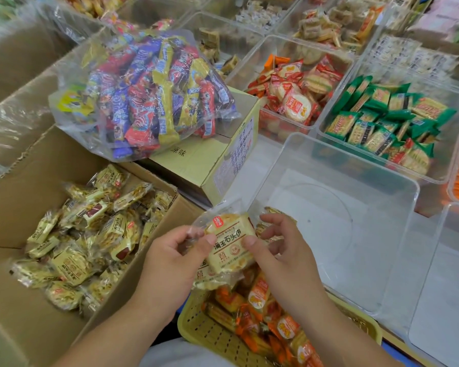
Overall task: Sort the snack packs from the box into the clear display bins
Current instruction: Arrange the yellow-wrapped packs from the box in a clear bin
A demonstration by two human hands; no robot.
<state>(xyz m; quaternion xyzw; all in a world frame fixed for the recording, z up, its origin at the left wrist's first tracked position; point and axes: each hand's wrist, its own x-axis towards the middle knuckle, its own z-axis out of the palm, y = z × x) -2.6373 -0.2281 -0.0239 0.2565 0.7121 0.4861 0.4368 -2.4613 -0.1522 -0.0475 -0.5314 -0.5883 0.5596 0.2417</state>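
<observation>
Both hands on one yellow snack pack (231, 243), held above yellow basket (196, 329).
L hand (170, 258) pinches pack's left edge w/ thumb + fingers; R hand (278, 250) pinches right edge, fingers curled behind. Pack sits between open cardboard box (16, 215) of like packs (left) & clear bin (337, 234) just right. Basket holds orange packs (263, 313).

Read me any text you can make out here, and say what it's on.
"石头饼": snack pack pinched by left hand and right hand; the characters before it are unclear.
"味": top of closed carton, at the candy bag edge; the character before it is partly hidden.
Carton's side label and all other print: too blurred to read.
</observation>
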